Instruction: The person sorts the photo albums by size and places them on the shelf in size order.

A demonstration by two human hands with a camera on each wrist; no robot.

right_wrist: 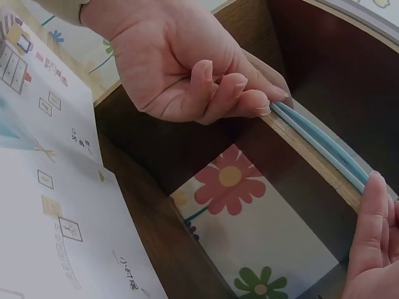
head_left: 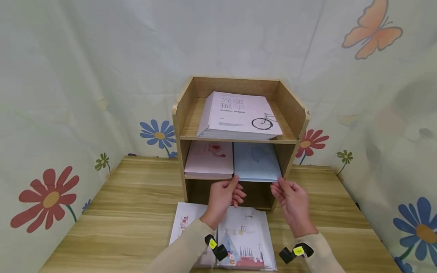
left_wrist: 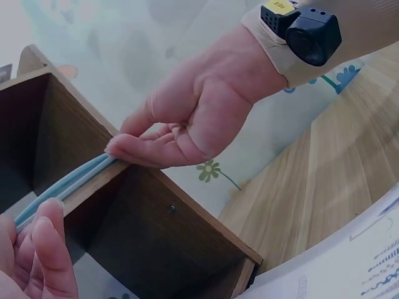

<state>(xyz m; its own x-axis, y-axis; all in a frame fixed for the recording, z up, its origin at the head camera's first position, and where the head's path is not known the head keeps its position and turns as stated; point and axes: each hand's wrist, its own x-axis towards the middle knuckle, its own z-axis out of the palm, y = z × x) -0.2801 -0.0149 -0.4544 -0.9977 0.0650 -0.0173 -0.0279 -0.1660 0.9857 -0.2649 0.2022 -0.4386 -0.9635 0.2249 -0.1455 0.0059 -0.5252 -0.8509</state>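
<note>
On the middle shelf of a small wooden rack (head_left: 183, 167) lies a thin stack of blue notebooks (head_left: 257, 161), its front edge level with the shelf front. My left hand (head_left: 222, 198) pinches that edge at its left corner between thumb and fingers. At the right corner, my right hand (head_left: 294, 204) pinches the same edge, its thumb on top. In the left wrist view the blue edges (left_wrist: 75, 180) bow slightly between the two hands. Pink notebooks (head_left: 209, 159) with a red drawing lie alongside on the left.
A thick pile of white books (head_left: 239, 110) with a bicycle cover occupies the rack's top. Below the middle shelf is a dark compartment (head_left: 254, 193). In front of the rack, illustrated books (head_left: 244, 239) lie on the wooden table (head_left: 102, 227) under my forearms. Flowered cloth (head_left: 102, 57) surrounds the table.
</note>
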